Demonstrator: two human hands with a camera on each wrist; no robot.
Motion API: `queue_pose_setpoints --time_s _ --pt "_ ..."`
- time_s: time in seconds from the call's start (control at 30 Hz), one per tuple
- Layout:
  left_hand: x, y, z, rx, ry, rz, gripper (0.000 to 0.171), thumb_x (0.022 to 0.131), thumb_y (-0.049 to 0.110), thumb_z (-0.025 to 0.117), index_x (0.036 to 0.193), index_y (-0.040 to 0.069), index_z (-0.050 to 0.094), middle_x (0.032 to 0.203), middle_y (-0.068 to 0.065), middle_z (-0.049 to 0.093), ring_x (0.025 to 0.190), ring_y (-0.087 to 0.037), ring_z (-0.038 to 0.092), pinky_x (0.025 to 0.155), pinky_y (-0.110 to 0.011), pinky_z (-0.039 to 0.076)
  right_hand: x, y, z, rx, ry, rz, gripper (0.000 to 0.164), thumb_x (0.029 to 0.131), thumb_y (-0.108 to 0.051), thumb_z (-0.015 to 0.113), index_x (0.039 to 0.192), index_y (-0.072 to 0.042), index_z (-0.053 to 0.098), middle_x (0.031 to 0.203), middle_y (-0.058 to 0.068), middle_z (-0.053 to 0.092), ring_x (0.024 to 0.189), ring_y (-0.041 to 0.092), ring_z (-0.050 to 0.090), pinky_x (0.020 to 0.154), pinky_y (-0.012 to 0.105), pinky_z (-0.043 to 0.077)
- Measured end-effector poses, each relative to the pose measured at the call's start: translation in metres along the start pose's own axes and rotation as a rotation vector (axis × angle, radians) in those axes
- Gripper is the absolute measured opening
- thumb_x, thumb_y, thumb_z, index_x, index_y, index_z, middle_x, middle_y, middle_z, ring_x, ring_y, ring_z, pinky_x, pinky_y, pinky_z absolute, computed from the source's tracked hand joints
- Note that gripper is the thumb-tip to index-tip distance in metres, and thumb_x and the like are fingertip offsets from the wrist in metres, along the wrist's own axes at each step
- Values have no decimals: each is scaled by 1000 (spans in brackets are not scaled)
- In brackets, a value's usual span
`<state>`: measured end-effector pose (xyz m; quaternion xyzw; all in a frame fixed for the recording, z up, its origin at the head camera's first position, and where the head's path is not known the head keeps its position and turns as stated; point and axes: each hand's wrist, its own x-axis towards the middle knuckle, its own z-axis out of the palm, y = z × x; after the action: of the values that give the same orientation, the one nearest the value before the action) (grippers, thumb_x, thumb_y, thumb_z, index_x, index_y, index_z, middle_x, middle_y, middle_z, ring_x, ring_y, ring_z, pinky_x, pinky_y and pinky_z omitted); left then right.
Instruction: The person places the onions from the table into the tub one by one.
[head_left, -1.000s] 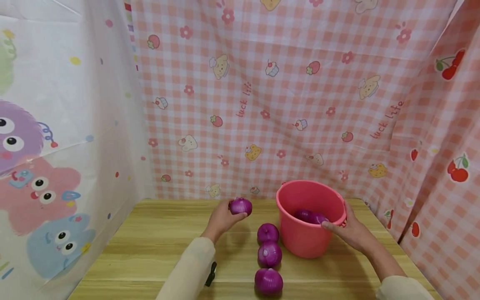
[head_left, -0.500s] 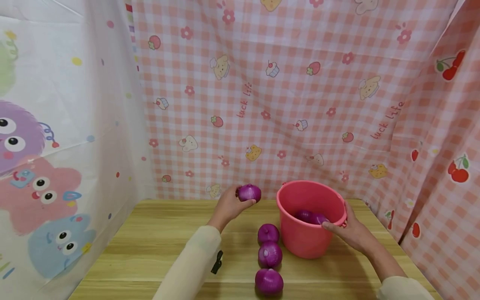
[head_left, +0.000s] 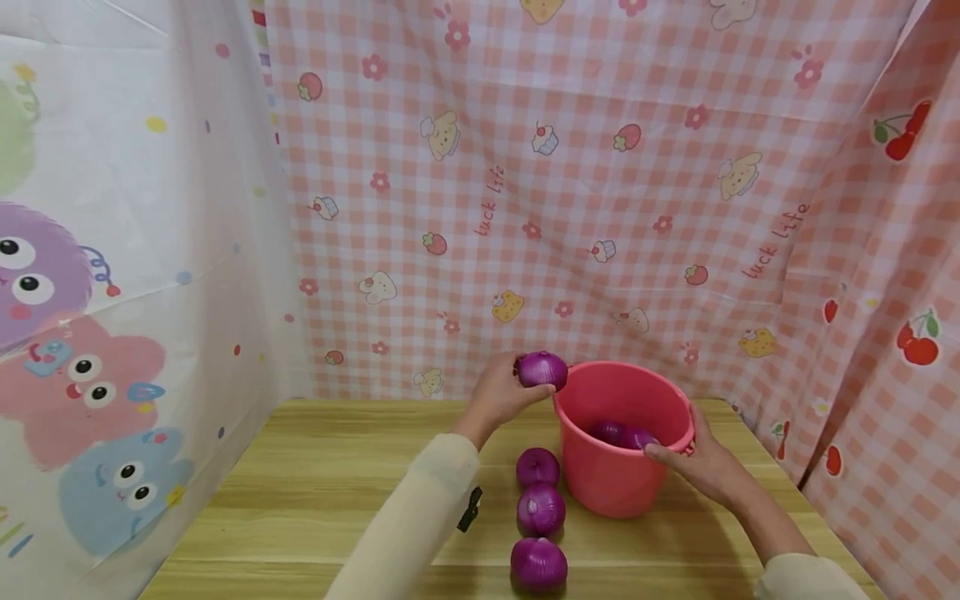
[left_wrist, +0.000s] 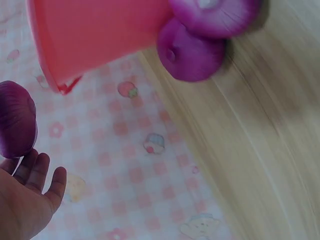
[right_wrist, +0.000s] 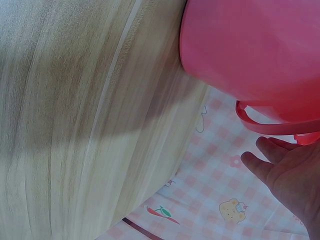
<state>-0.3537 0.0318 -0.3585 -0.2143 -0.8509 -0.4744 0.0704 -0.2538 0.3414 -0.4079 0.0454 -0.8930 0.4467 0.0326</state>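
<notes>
Head view: my left hand (head_left: 498, 392) grasps a purple onion (head_left: 544, 370), thumb on its near side, holding it above the table (head_left: 315, 492) just left of the bucket (head_left: 613, 482). From the left wrist, that onion shows apart from the bucket's rim, with some of my fingers beneath it. My right hand (head_left: 708, 465) grips the pink bucket at its right side, thumb over the rim and fingers outside, near the handle (right_wrist: 272, 129). The bucket stands upright on the table, with at least two onions inside (head_left: 640, 438) partly visible over the rim. Just left of it, three more onions (head_left: 541, 510) sit on the wood in a row running toward me. Behind the table hangs a pink checked cloth (head_left: 420, 317).
</notes>
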Motion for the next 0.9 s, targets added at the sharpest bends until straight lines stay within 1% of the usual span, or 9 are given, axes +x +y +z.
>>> queue_pose_setpoints --time_s 0.13,0.23,0.37,0.43,0.5,0.57,0.73,0.8,0.9 --pt "3 13 13 -5 -22 42 59 81 33 83 132 14 59 116 -2 66 101 -14 64 86 -29 54 0 1 0 -16 -3 15 107 92 -48 66 157 -11 -10 153 32 26 134 51 34 103 67 35" --pt "2 23 23 19 -40 34 60 81 36 83 132 16 58 118 0 64 103 -14 63 87 -30 54 1 1 0 -16 -6 24 108 92 -48 66 157 -11 -11 154 33 24 135 52 32 104 67 34" --pt "0 32 35 49 -72 27 61 82 38 82 133 14 58 121 0 62 105 -15 61 88 -31 53 1 2 1 -15 -11 38 109 92 -50 66 157 -11 -12 154 33 23 136 52 31 105 67 32" --pt "-1 34 40 47 -101 26 62 82 39 82 134 16 57 121 1 62 105 -14 61 87 -30 53 1 3 1 -11 -12 36 109 92 -50 66 157 -11 -12 154 33 24 136 52 30 106 67 32" --pt "-1 35 43 21 -130 17 63 82 39 81 135 17 56 121 1 63 105 -14 62 86 -29 54 1 3 1 -3 -9 24 108 92 -48 66 157 -11 -11 153 33 25 136 52 31 105 67 33" --pt "-2 34 45 7 -144 4 62 83 40 80 136 19 56 118 3 65 103 -13 63 83 -27 54 1 3 1 8 -8 14 107 92 -47 67 157 -12 -10 154 32 25 136 52 30 105 67 33" --pt "-1 29 43 -35 -138 24 50 86 32 79 130 16 61 110 4 68 100 -15 66 82 -26 54 1 3 1 7 -8 18 107 92 -46 67 157 -12 -11 154 33 23 137 53 29 106 67 32" --pt "-1 26 40 -39 -136 44 48 86 30 79 130 16 63 112 3 69 104 -17 66 85 -28 53 1 3 0 0 -7 21 108 92 -47 66 157 -11 -12 154 33 23 137 53 29 105 67 32" --pt "-1 20 37 -27 -128 41 53 86 32 79 134 18 61 125 -1 65 116 -22 61 95 -34 50 1 3 0 0 -7 20 108 92 -47 66 157 -11 -12 154 34 23 137 52 30 105 67 32"
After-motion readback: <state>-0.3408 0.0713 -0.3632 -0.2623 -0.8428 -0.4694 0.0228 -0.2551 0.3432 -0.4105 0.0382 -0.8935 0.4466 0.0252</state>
